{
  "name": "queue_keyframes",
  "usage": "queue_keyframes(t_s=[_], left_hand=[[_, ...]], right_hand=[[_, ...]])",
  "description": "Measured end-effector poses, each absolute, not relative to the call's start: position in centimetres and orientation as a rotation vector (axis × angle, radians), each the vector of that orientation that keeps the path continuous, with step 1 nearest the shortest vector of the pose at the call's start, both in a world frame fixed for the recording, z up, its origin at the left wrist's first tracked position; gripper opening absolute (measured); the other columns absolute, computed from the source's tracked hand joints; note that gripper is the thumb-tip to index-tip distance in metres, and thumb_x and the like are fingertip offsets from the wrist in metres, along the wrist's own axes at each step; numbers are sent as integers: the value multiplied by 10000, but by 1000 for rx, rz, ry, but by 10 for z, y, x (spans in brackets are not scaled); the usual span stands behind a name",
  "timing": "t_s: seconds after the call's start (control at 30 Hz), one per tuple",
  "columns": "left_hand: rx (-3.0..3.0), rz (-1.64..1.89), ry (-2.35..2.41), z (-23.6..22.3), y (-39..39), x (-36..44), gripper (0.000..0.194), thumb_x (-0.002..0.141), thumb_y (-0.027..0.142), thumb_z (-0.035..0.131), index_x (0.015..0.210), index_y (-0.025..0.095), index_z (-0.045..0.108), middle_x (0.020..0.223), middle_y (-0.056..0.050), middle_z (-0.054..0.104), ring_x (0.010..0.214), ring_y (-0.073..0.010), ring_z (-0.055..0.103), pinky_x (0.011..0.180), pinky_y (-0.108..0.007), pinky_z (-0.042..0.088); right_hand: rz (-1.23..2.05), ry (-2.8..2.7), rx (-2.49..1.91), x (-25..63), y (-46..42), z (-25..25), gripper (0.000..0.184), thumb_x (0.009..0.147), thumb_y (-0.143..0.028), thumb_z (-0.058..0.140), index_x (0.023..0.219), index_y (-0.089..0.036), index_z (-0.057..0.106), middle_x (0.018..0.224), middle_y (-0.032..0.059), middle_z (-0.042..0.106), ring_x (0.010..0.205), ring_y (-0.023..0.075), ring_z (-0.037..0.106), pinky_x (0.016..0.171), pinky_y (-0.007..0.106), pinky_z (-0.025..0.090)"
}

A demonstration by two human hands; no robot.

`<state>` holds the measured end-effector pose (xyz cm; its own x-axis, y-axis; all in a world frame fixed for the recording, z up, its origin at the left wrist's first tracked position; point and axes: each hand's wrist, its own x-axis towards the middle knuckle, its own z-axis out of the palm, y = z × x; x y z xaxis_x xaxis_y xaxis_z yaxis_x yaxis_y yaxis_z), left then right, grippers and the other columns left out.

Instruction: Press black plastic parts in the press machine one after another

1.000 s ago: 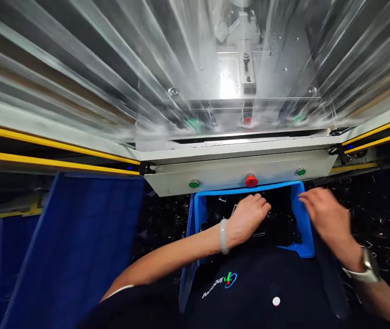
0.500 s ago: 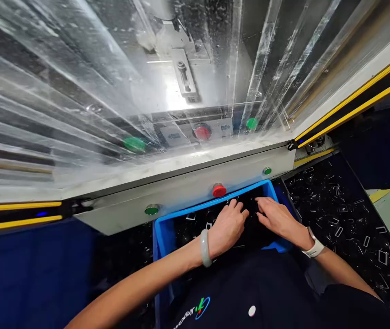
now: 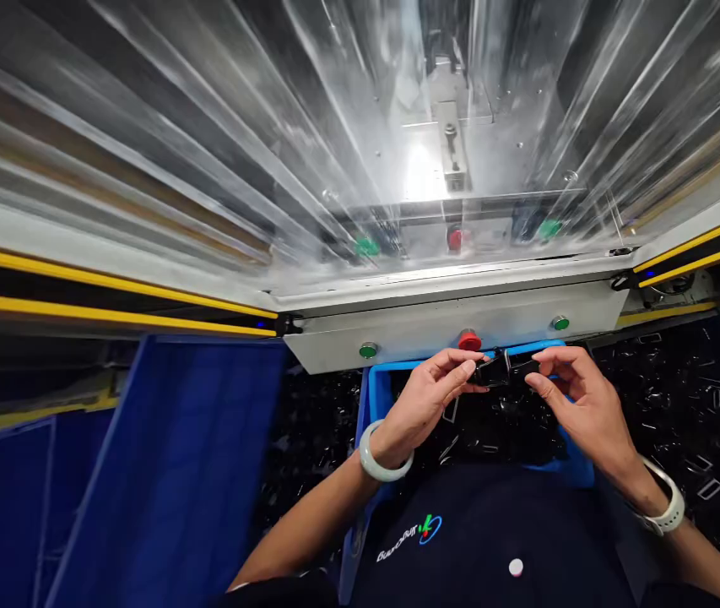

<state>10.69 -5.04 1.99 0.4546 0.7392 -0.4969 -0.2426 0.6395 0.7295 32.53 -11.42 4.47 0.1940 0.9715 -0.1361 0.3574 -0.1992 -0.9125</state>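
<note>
The left hand (image 3: 426, 397) and right hand (image 3: 589, 407) each clamp a fingertip grip on opposite ends of the black workpiece (image 3: 496, 371) above the blue bin (image 3: 392, 366), apparently keeping its middle unobstructed.

Left hand (image 3: 419, 401) and right hand (image 3: 589, 408) pinched, facing each other
From my remote seat, I see the left aimed at two o'clock, the right at ten.

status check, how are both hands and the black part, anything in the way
Left hand and right hand pinching black part between them. Part up above blue bin. Nothing seen blocking either hand.
</note>
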Motion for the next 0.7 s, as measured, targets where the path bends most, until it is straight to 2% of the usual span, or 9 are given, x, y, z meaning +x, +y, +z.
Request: queue_keyframes(t_s=[0.1, 0.2, 0.37, 0.5, 0.57, 0.7], left_hand=[[676, 721, 912, 23, -53, 111, 307, 844, 444, 846, 1028, 204, 794, 1181, -79, 760, 1064, -217, 703, 943, -363, 601], [747, 781, 927, 23, -53, 114, 273, 877, 442, 815, 1041, 225, 801, 1182, -74, 760, 1094, -227, 699, 927, -349, 603], [1041, 858, 993, 25, -43, 114, 271, 883, 387, 808, 1119, 253, 806, 1182, -76, 738, 1079, -227, 697, 909, -336, 588], [1304, 997, 1089, 39, -6, 103, 198, 873, 359, 809, 1010, 216, 811, 1020, -74, 750, 950, -206, 709, 827, -323, 591], [1348, 1103, 1107, 53, 22, 92, 189, 874, 351, 797, 990, 202, 797, 996, -69, 756, 892, -186, 713, 781, -310, 601], [1444, 1327, 1198, 81, 88, 77, 198, 856, 315, 801, 988, 174, 762, 882, -40, 752, 719, -132, 696, 653, -257, 578]], right_hand=[[1044, -1302, -1708, 311, -103, 48, 285, 913, -468, 753, 1058, -234, 679, 860, 9, 696, 760, 148, 680, 716, 281, 590], [1017, -1302, -1740, 305, -94, 47, 317, 895, -512, 762, 995, -223, 679, 852, 16, 710, 713, 144, 661, 669, 277, 569], [986, -1341, -1712, 304, -81, 45, 296, 906, -506, 750, 984, -225, 696, 897, 34, 741, 799, 173, 712, 741, 307, 600], [1084, -1541, -1544, 309, -38, 62, 261, 1009, -457, 615, 1073, -231, 728, 950, 39, 770, 831, 174, 733, 748, 325, 609], [945, -1659, -1449, 307, 6, 81, 255, 1037, -418, 569, 1100, -233, 733, 1033, 46, 775, 902, 179, 734, 804, 346, 613], [265, -1777, -1479, 285, 130, 121, 299, 1044, -349, 565, 1288, -196, 645, 1305, 106, 684, 1206, 211, 643, 1072, 411, 523]])
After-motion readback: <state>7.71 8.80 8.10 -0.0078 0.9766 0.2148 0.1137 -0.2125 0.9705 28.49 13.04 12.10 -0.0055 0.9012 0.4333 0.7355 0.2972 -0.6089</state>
